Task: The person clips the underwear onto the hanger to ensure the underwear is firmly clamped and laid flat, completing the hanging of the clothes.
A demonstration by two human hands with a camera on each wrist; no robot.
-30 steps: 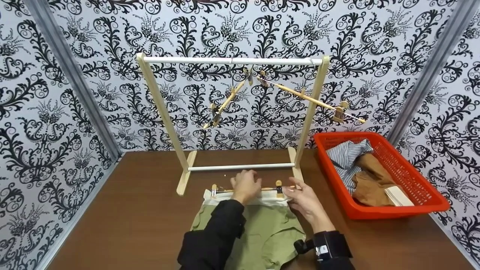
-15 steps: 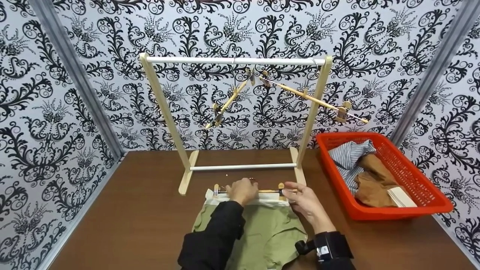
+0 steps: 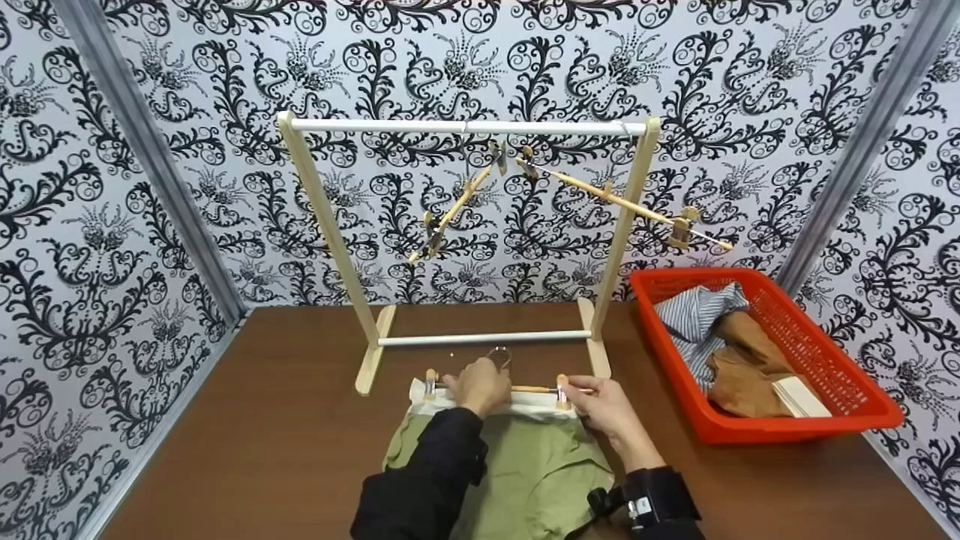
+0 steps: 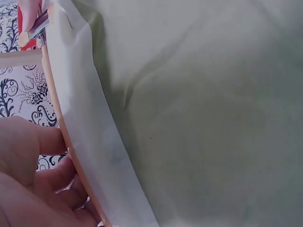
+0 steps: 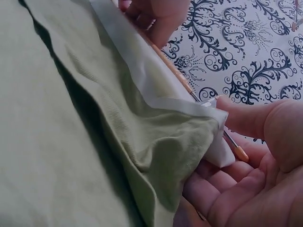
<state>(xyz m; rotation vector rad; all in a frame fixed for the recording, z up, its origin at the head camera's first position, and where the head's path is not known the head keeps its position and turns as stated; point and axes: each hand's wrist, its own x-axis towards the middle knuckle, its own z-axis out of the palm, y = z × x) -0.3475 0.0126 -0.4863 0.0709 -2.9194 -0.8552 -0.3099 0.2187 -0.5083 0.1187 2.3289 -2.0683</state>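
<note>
A green garment (image 3: 532,465) with a white waistband (image 3: 525,405) is fastened to a wooden clip hanger (image 3: 531,388) in the head view. My left hand (image 3: 480,386) grips the middle of its bar, and the wire hook (image 3: 501,354) shows just beyond that hand. At the bar's right end my right hand (image 3: 604,405) pinches the clip (image 3: 562,390); another clip (image 3: 430,382) holds the left corner. In the left wrist view the left fingers (image 4: 66,172) curl round the bar. The right thumb (image 5: 246,116) lies at the clip in the right wrist view, with fingers under the waistband corner.
A wooden rack (image 3: 330,225) with a white top rail (image 3: 390,126) stands behind the hands. Two clip hangers, one left (image 3: 469,191) and one right (image 3: 611,196), hang from it. On the right, a red basket (image 3: 832,341) contains striped and brown clothes.
My left hand has come down and now grips the hanger's bar, with the hook showing behind it. My right hand has moved in from the bar's end and pinches the right clip.
</note>
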